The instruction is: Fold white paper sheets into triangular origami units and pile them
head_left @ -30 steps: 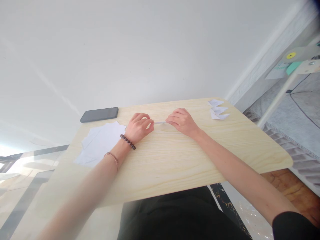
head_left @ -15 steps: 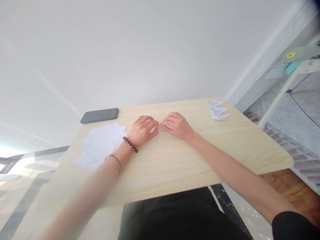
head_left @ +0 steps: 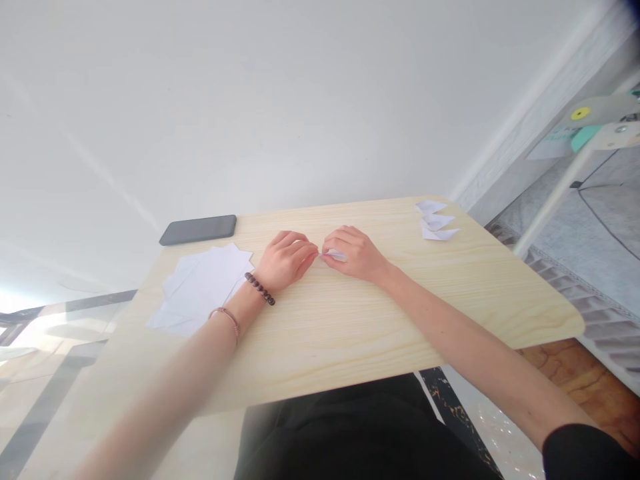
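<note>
Over the middle of the wooden table, my left hand [head_left: 287, 257] and my right hand [head_left: 356, 252] meet fingertip to fingertip. Between them is a small folded piece of white paper [head_left: 336, 255], mostly covered by my fingers. My right thumb and fingers pinch it, and part of it shows inside that grip. The fingers of my left hand are pressed together at the paper's left end. Left of my left hand lies a loose pile of white paper sheets [head_left: 207, 283], partly under my wrist.
A dark phone [head_left: 199, 230] rests at the table's back left corner. Several folded white paper pieces [head_left: 438, 221] sit in a row at the back right. The white wall [head_left: 300, 120] rises behind the table [head_left: 320, 353]. A pale metal frame [head_left: 555, 193] stands to the right.
The folded paper now shows within my right hand's grip, where it was seen between both hands' fingertips before. My left thumb and fingers have closed together.
</note>
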### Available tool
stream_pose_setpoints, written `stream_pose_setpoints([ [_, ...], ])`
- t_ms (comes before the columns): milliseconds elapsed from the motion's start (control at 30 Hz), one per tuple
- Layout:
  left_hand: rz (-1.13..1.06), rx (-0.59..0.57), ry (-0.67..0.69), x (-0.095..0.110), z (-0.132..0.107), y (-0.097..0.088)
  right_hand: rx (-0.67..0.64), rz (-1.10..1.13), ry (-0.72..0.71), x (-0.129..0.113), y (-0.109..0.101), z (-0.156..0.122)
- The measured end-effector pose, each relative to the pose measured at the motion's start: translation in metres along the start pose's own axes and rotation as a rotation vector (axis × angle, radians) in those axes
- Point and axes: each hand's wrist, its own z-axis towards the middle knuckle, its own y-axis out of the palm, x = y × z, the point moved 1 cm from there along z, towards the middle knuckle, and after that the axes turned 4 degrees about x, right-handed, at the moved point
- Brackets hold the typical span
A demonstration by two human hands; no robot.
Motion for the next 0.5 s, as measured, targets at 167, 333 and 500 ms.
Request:
stream_pose_setpoints([
  [167, 0.000, 0.002, 0.005, -0.0002, -0.0001, 0.0000, -0.001, -0.009, 0.001, 0.0005, 0.0000, -0.0003],
  [333, 0.011, -0.001, 0.031, 0.0004, 0.0006, -0.0004, -0.014, -0.028, 0.001, 0.0001, 0.0007, -0.0001],
  [500, 0.056, 0.007, 0.016, -0.0054, -0.0013, -0.0002, -0.029, -0.041, -0.005, 0.0029, 0.0004, -0.0007],
])
